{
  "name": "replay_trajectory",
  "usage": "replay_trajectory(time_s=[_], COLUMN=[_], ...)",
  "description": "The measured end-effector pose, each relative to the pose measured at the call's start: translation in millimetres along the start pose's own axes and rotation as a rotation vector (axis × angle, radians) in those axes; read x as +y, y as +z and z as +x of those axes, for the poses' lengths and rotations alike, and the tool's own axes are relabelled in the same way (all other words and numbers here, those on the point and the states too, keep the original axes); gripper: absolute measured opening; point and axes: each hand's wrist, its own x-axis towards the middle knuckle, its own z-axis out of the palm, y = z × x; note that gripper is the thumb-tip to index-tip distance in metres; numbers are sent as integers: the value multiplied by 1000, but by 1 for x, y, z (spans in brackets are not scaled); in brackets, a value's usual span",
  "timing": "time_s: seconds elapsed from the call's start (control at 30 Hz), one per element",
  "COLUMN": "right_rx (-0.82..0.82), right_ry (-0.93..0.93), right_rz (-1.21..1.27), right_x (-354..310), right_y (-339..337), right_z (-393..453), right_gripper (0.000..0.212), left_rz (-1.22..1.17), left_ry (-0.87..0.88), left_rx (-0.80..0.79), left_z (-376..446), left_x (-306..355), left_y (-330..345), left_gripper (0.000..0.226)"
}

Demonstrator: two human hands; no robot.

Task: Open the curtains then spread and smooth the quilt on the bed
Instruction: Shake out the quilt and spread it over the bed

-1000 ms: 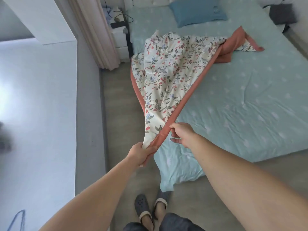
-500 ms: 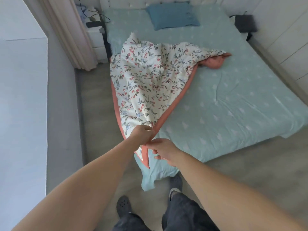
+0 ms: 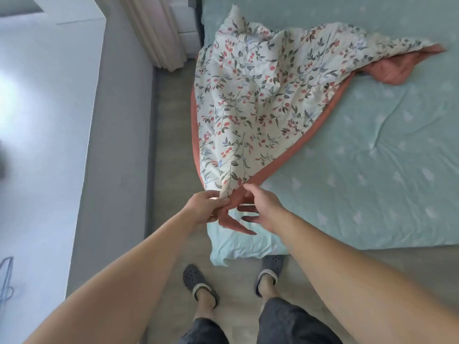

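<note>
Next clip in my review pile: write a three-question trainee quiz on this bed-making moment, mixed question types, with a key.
1. True or false: the quilt lies flat over the whole bed.
2. Multiple choice: where is the left hand gripping the quilt? A) its near corner B) its far corner C) nowhere
3. Fill in: the right hand has its fingers ____ next to the quilt's orange border.

Key:
1. False; it is bunched on the side nearest the curtain.
2. A
3. Spread; whether the thumb pinches the border is unclear.
</note>
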Motion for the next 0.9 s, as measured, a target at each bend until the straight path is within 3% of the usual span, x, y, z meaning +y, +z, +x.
replay_trajectory(time_s=[0.07,0.17,0.27,0.43,0.6,0.67,0.73,0.83,0.9], right_rx=[42,133,178,96,88,106,96,88,90], right_ry=[51,68,63,1,-11,-25,-19,-35,-38], right_rz=[109,253,240,50,-144,-187,-215,-246,-242], right_x=[-11,-22,-20,4,32,46,61,80,87], right_y=[-15,-25,-26,-3,19,27,28,24,19], right_z=[22,51,63,18,-5,-11,-14,-18,-17], right_gripper=[31,29,34,8,5,5,5,4,5], left_rz=[-35,-30,73,475,519,388,244,-34,-37], left_ry=[-24,-71,-109,-143,-162,-11,76,18,50], left_rx=[-27,-66,-16,176,150,233,215,41,49], left_z=[-8,-18,-21,-28,-34,-23,-12,6,11], left_x=[-8,-25,-38,-53,-60,-62,-58,-59,-63], left_y=[8,8,-7,-52,-56,-42,-19,21,39], left_gripper=[28,17,19,48,87,68,49,48,30])
